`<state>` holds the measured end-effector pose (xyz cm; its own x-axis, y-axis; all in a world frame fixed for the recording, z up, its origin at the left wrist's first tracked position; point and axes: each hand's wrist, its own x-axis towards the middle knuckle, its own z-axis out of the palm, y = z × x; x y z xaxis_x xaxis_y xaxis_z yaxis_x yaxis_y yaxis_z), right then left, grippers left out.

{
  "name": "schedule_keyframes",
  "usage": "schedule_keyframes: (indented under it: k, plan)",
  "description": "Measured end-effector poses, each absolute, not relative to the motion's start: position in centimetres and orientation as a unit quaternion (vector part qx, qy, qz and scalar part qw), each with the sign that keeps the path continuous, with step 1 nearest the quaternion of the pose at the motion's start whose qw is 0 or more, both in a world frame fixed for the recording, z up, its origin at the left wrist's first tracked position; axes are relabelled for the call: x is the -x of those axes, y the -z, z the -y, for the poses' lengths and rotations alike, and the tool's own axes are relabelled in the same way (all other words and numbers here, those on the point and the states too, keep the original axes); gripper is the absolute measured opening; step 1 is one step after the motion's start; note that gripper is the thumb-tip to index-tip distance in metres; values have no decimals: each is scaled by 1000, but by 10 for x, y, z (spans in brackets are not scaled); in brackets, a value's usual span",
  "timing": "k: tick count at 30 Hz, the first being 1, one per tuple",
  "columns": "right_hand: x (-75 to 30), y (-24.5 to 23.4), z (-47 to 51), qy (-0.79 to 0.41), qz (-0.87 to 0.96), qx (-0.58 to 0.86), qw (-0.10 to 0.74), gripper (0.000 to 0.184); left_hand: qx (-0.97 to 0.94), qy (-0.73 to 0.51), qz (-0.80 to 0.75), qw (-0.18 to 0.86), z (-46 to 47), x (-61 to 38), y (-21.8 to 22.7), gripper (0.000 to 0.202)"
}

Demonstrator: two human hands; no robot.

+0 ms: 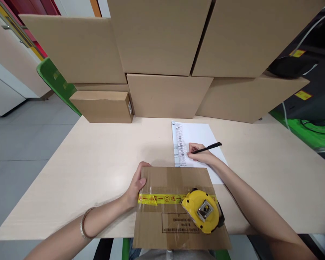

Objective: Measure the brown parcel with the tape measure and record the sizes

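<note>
My right hand is closed around a black pen, its tip end down at a white sheet of paper with a dense column of handwriting along its left side. My left hand grips the left edge of a cardboard box, thumb on top, other fingers hidden behind it. The box lies in front of me at the table's near edge, with yellow printed tape across it. On its right part rests a yellow tape measure with a metal belt clip, touched by neither hand.
Large cardboard boxes form a wall along the table's far edge. A smaller box stands at the back left of the pale table. Behind it is a green chair back. Black equipment with cables is at the right.
</note>
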<state>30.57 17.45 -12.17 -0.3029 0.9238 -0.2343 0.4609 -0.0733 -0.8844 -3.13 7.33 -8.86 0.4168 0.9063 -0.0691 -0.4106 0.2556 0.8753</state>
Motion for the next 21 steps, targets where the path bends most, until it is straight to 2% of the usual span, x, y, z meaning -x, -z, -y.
schedule_keyframes:
  k: [21]
  plan:
    - [-304, 118, -171, -488, 644, 548, 217, 29, -428, -441, -315, 724, -73, 32, 84, 49]
